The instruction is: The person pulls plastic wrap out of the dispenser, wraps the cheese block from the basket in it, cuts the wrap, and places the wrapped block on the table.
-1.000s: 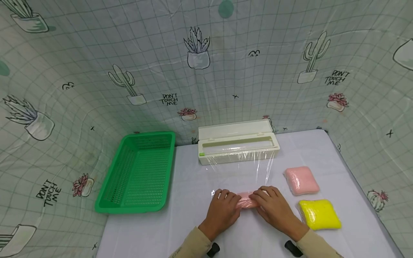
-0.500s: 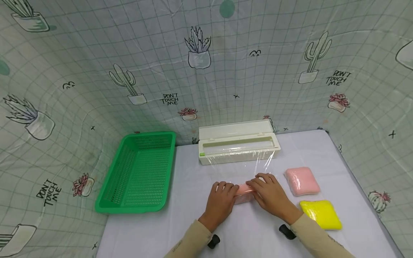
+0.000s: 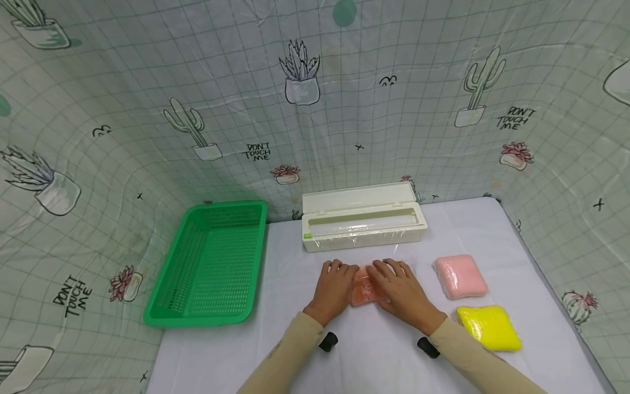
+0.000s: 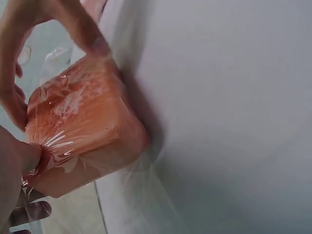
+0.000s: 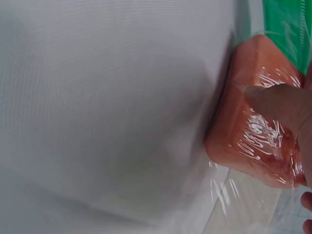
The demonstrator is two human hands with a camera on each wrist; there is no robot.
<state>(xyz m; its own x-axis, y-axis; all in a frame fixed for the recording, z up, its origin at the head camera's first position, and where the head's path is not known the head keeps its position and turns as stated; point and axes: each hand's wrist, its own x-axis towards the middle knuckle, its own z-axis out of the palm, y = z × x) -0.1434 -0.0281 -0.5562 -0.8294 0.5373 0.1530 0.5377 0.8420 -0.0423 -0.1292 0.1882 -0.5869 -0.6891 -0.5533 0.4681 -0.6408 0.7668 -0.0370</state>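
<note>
A pink-orange square block (image 3: 363, 290) in clear cling film sits between my two hands, in front of the film dispenser (image 3: 364, 236). My left hand (image 3: 332, 290) grips its left side. The right hand (image 3: 404, 294) holds the right side, fingers over the far edge. Glossy creased film covers the block (image 4: 92, 117) in the left wrist view, with both thumbs on it. Loose film trails below the block (image 5: 243, 122) in the right wrist view, where my right thumb presses near one edge. Some fingertips are hidden behind the block.
A green plastic basket (image 3: 255, 262) stands to the left. On the right lie a film-wrapped pink block (image 3: 460, 276) and a yellow block (image 3: 489, 328). The dispenser's lid (image 3: 359, 198) stands raised against the patterned cloth backdrop (image 3: 325, 131).
Both hands have moved forward, toward the dispenser, turning the block over. The film that stretched from dispenser to block has shortened; the stretch between them is now hardly visible.
</note>
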